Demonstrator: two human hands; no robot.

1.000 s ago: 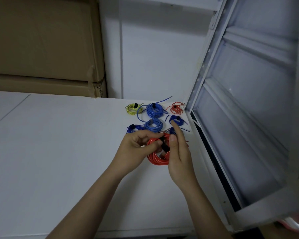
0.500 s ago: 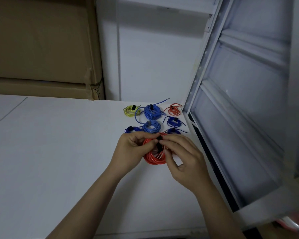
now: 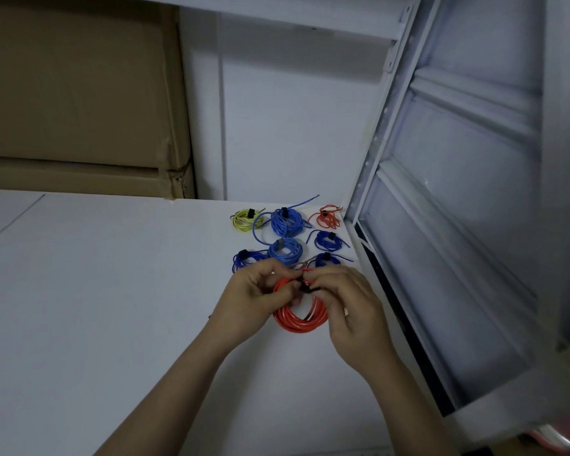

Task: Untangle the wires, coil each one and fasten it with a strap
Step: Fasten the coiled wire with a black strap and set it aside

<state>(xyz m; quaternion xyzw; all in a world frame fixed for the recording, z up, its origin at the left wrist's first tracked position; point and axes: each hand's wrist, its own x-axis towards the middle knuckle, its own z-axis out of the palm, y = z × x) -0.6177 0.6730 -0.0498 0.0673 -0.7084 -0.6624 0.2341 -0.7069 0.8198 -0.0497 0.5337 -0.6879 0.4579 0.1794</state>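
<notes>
Here, both hands [image 3: 254, 299] pinching red coil [image 3: 298, 319], strap [image 3: 305, 286]

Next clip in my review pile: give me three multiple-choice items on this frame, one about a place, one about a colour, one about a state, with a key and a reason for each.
1. Where does the small yellow-green wire bundle lie among the finished coils?
A. at the far left of the back row
B. beside the cabinet door
C. under the hands

2. What colour is the large wire coil being worked on?
A. blue
B. yellow
C. orange-red

3. What are the two hands doing?
A. resting flat on the white tabletop
B. both pinching at the black strap on top of the coil
C. one holds a coil, the other hangs idle

Key: 1 A, it sits left of the light blue coil. 2 C, its loops show orange-red below the fingers. 3 B, the left hand and right hand meet with curled fingers at the strap.
</notes>
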